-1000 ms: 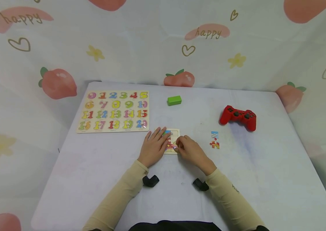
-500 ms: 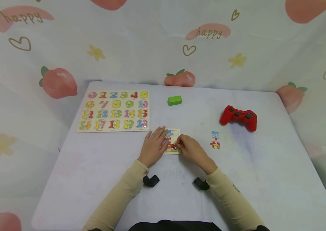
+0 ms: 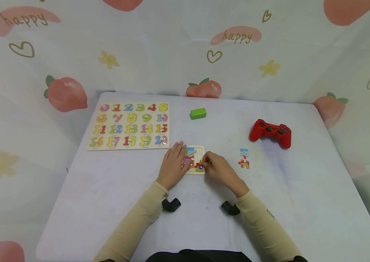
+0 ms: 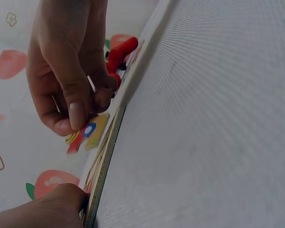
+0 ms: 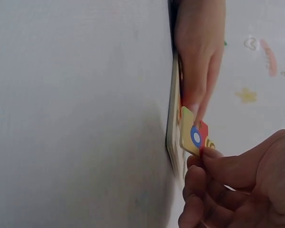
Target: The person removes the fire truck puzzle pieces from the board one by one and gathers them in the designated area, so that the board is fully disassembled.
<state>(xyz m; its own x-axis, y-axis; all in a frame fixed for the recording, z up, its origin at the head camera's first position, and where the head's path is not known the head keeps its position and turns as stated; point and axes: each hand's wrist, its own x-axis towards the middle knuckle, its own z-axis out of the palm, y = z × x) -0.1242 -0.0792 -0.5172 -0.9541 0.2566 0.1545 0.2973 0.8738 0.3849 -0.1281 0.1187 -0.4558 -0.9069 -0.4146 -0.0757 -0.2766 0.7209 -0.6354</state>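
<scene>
A small wooden jigsaw board [image 3: 199, 150] lies flat at the middle of the table, its picture partly filled with blue and red pieces. My left hand [image 3: 172, 161] rests on the board's left side with fingers straight. My right hand [image 3: 219, 168] pinches a jigsaw piece [image 5: 194, 137] between thumb and fingertips. That piece shows yellow, red and a blue ring with a white centre. In the left wrist view the held jigsaw piece [image 4: 89, 130] is tilted above the board's edge [image 4: 104, 166]. Two loose jigsaw pieces [image 3: 244, 158] lie to the right of my right hand.
A number puzzle board [image 3: 128, 126] lies at the back left. A green block [image 3: 198, 113] sits behind the jigsaw board. At the right rests a red game controller [image 3: 270, 133]. A printed cloth [image 3: 158, 47] hangs behind the white table [image 3: 303, 203].
The held jigsaw piece came into clearer view over the board's lower right. My right hand shifted slightly right. My left fingers moved a little left, uncovering more of the picture.
</scene>
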